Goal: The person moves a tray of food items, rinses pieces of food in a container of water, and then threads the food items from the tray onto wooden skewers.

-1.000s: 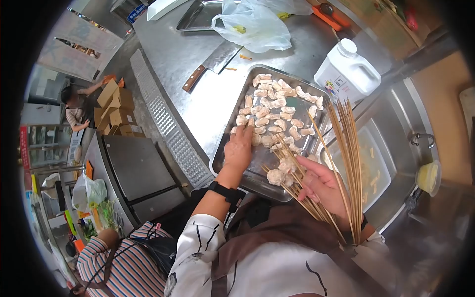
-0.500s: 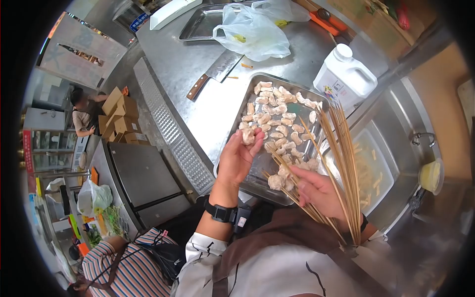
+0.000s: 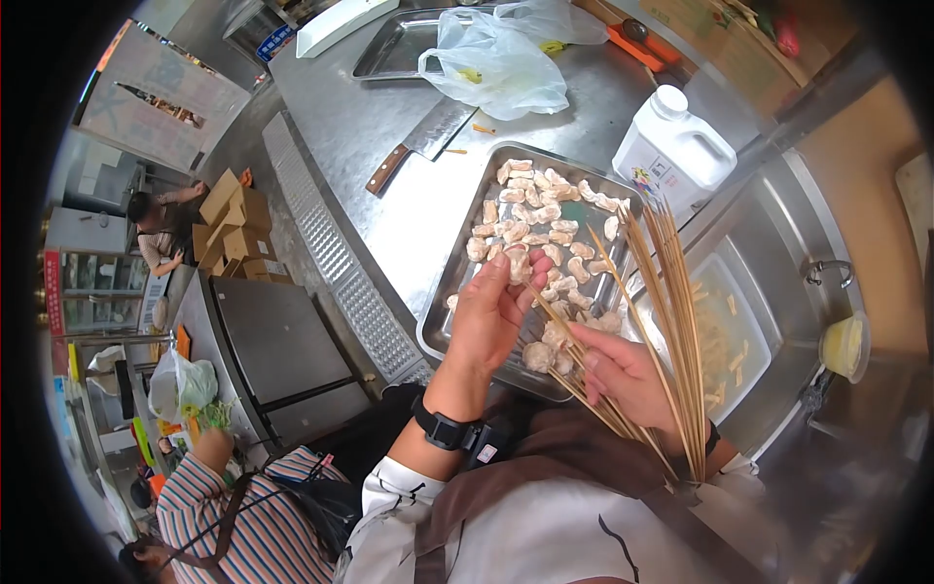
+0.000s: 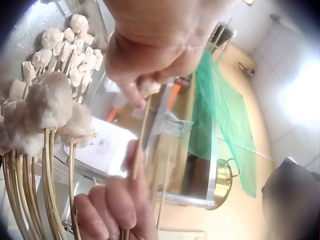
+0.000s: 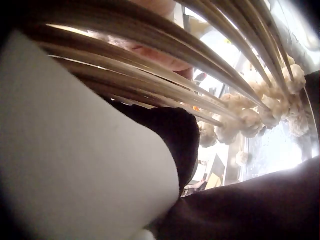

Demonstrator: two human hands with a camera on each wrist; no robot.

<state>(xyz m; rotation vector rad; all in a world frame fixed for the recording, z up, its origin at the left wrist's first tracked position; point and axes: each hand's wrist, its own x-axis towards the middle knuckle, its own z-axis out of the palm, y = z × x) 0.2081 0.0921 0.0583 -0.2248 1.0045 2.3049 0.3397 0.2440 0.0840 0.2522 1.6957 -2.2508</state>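
A metal surface [image 3: 360, 107] is spreading under most of the things, and a sink [image 3: 808, 229] is sitting alongside it, with a white tub [image 3: 769, 341] inside holding pale strips and liquid. A rectangular metal tray [image 3: 457, 316] is resting on the surface in front of the person, carrying many pale, coated pieces [image 3: 535, 211], mostly lying apart or lightly touching toward its far side. A plastic bag [image 3: 506, 83] is lying beyond the tray, a white jug [image 3: 671, 151] is standing just beside its far corner, and a cleaver [image 3: 438, 128] is lying flat near it, wooden handle toward the person.

Long bare skewers [image 3: 678, 311] are fanning upward beside the right hand [image 3: 637, 384]. That hand is curling round a bundle of loaded skewers [image 3: 608, 414], whose pale clumps [image 3: 540, 357] are hanging over the tray's near side, while its thumb and forefinger are pinching a single skewer [image 4: 145, 125]. The left hand [image 3: 482, 326] is hovering over the tray, its fingers pinching a small pale lump [image 3: 521, 268]. The single skewer's tip is meeting that lump; how deep it is going cannot be told.
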